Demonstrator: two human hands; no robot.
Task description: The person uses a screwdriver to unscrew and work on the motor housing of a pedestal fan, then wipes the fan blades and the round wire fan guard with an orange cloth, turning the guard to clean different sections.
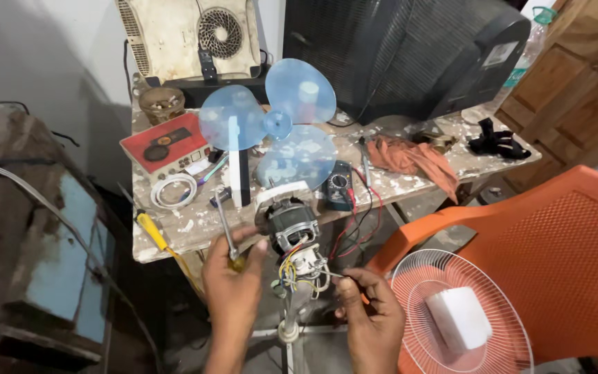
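My left hand (233, 280) grips a screwdriver (225, 232) with its metal shaft pointing up, and presses against the left side of a bare fan motor (289, 223). The motor sits on a white stand pole (290, 315), with coloured wires (291, 266) hanging below it. A translucent blue three-blade fan blade (282, 125) is mounted on the motor's front. My right hand (368, 315) pinches a thin metal tool (336, 275) whose tip touches the wiring under the motor.
A paint-stained workbench (195, 225) carries a multimeter (338, 185) with red and black leads, an orange rag (413, 158), a coiled white cable (173, 190), a red box (164, 144) and a yellow-handled tool (152, 230). An orange plastic chair (555, 242) holds a white fan grille (461, 315).
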